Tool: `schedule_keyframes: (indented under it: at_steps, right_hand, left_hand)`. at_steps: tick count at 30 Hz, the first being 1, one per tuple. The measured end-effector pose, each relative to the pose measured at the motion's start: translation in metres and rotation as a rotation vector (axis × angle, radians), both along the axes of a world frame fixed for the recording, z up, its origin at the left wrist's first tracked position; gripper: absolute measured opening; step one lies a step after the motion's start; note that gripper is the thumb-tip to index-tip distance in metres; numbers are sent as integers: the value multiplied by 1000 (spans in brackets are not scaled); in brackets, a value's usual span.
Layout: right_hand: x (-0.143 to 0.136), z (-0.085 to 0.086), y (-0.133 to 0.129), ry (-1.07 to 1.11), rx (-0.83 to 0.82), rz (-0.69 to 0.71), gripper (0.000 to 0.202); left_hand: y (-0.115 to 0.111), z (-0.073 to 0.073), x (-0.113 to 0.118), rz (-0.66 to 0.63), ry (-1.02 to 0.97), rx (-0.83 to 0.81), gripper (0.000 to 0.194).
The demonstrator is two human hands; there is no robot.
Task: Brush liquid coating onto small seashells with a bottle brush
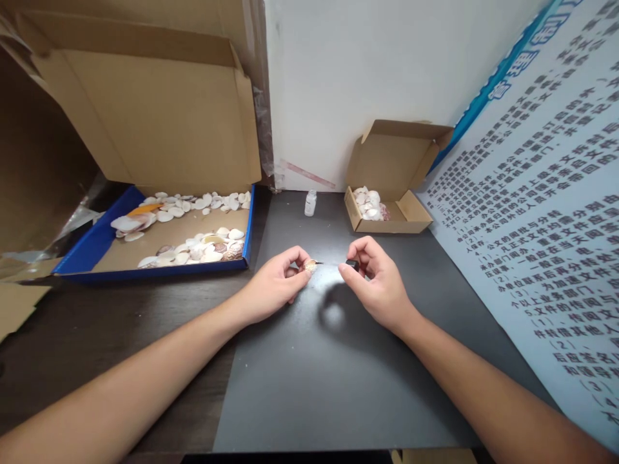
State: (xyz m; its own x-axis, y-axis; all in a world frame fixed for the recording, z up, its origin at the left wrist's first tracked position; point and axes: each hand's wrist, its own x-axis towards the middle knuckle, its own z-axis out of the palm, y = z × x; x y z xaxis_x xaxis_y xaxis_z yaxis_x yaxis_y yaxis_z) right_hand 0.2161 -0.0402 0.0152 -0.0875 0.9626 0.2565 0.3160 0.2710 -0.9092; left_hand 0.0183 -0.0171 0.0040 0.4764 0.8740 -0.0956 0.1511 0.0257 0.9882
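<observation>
My left hand (285, 277) is closed in a pinch around a small brownish seashell (311, 265) above the dark grey mat. In my right hand (374, 280), the fingertips grip a brush cap with a black handle (353, 264). Its thin stem reaches left, and the dark tip is at the shell; whether it touches I cannot tell. A small white-labelled bottle (310, 203) stands upright beyond my hands, with no cap visible on it.
At the left sits an open blue-sided cardboard box (174, 274) with many shells (193, 248) and an orange piece (145, 209). A smaller open carton (387, 225) at the back right holds white shells (368, 205). A printed sheet (532, 225) borders the mat's right side.
</observation>
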Motion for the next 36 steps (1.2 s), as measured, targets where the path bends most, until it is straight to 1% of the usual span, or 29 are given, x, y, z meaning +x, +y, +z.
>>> schedule_keyframes:
  at_steps: [2, 7, 11, 14, 18, 21, 25, 29, 31, 33, 35, 36]
  right_hand:
    - [1, 1, 0, 12, 7, -11, 16]
    - [0, 0, -1, 50, 16, 80, 14]
    - [-2, -1, -1, -17, 18, 11, 15]
    - [-1, 0, -1, -19, 26, -26, 15]
    - [0, -1, -2, 40, 31, 47, 12]
    - [0, -2, -2, 26, 18, 77, 13]
    - [0, -1, 0, -35, -3, 0, 13]
    - [1, 0, 1, -28, -1, -53, 11]
    - [1, 0, 0, -2, 14, -29, 10]
    - [2, -1, -1, 8, 26, 27, 10]
    - [1, -1, -1, -16, 26, 65, 11]
    - [1, -1, -1, -35, 19, 62, 11]
  left_hand:
    - [0, 0, 0, 1, 11, 4, 22]
    - [0, 2, 0, -8, -6, 3, 22]
    - [0, 3, 0, -8, -10, -9, 19]
    - [0, 4, 0, 0, -5, -14, 20]
    - [-1, 4, 0, 1, 6, -29, 21]
    - [-1, 5, 1, -4, 3, -49, 19]
    - [-1, 6, 0, -12, 9, -56, 19]
    - [-1, 5, 0, -16, 13, -54, 21]
    - [-1, 4, 0, -26, 23, -47, 22]
    - [0, 4, 0, -37, 38, -39, 22]
    - [0, 4, 0, -42, 45, -37, 21]
    - [0, 4, 0, -41, 43, -37, 20]
